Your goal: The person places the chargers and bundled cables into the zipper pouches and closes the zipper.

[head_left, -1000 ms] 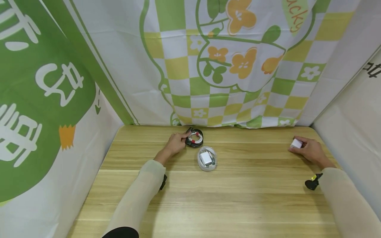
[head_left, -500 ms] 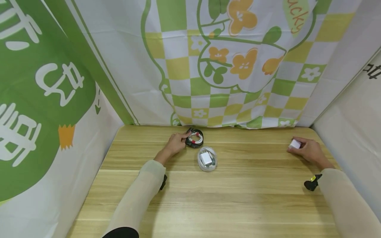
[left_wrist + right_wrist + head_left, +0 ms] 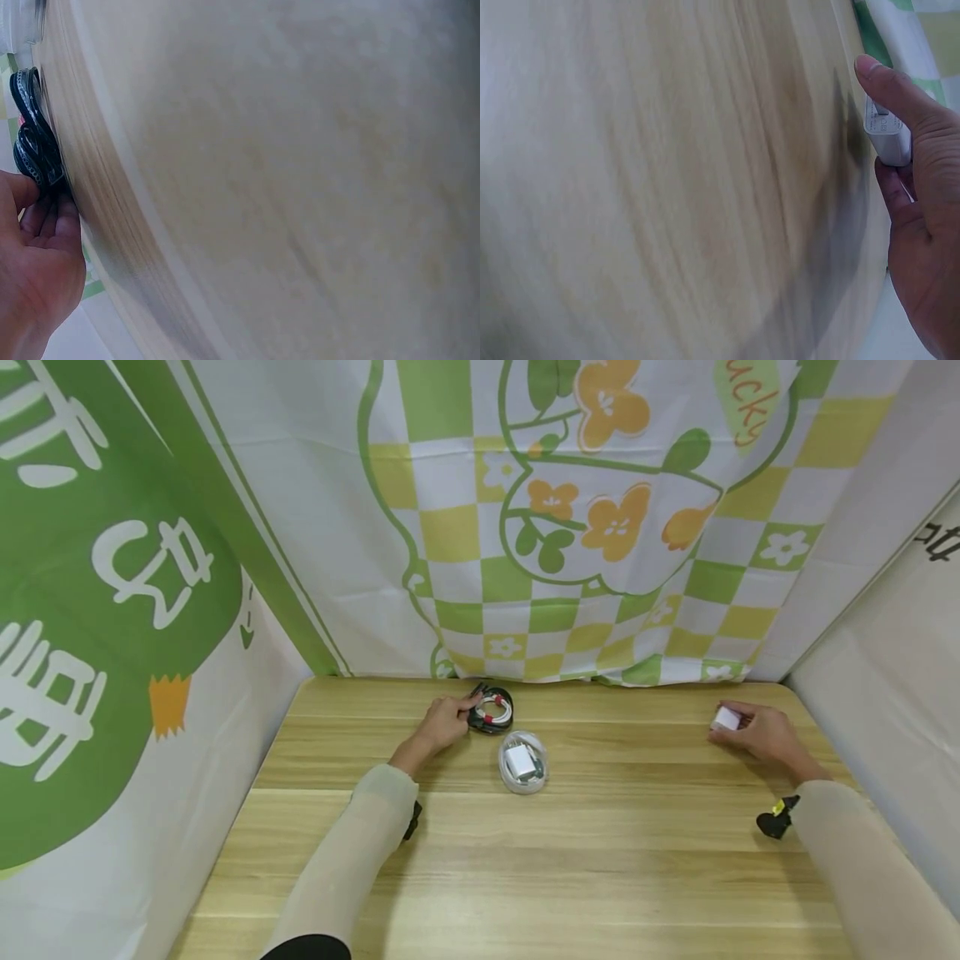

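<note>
My left hand (image 3: 444, 724) pinches the left edge of a coiled black cable (image 3: 507, 708) near the table's back edge. Inside that coil lies a smaller white cable coil (image 3: 505, 719) with red ties. In the left wrist view, thumb and fingertips close on the black cable (image 3: 37, 142). Far to the right, my right hand (image 3: 768, 735) holds a white charger block (image 3: 726, 719) between thumb and fingers; the right wrist view shows small print on the charger block (image 3: 889, 139). Just in front of the black coil sits a coiled white cable (image 3: 543, 770) with a white charger (image 3: 520, 761) on it.
The wooden table (image 3: 600, 860) stretches out in front of the coils and between the hands. A patterned curtain (image 3: 525, 593) hangs along its back edge. Printed cloth walls stand at the left (image 3: 150, 735) and right (image 3: 885, 677).
My right hand has moved a little to the left with the charger block in it. The left hand stays on the black cable, and the coils lie where they were.
</note>
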Available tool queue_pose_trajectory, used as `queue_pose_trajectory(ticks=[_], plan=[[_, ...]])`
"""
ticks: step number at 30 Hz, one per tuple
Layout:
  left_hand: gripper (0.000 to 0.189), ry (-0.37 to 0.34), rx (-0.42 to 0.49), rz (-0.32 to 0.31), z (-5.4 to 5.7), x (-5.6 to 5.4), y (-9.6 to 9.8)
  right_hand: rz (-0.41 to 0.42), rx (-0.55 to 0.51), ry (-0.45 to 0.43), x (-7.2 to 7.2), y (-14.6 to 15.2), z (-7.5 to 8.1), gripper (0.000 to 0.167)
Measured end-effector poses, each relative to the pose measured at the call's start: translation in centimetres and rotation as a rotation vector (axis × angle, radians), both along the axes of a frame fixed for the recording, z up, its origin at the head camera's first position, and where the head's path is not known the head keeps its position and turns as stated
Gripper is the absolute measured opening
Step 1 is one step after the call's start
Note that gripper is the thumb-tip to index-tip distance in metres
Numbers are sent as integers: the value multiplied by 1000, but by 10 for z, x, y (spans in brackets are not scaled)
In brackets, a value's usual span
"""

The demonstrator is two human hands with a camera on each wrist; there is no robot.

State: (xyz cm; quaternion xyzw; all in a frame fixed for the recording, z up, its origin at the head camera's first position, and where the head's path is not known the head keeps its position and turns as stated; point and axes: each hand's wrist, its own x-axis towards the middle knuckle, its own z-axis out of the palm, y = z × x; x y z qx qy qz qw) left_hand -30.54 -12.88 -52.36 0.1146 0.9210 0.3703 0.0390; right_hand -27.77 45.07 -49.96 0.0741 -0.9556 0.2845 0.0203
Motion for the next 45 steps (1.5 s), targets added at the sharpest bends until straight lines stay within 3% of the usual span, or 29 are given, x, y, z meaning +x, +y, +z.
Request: queue_pose_trajectory(ticks=[9, 23, 33, 45], plan=[[56, -11, 4, 2, 0, 1, 0, 24, -14, -10, -10, -15, 3, 71], [55, -2, 12, 1, -2, -1, -1, 96, 28, 79, -17, -39, 10, 68], [55, -5, 11, 3, -2, 0, -1, 159, 21, 93, -20, -59, 11, 69], [53, 24, 0, -4, -4, -2, 0, 208, 4, 60, -26, -80, 22, 72]])
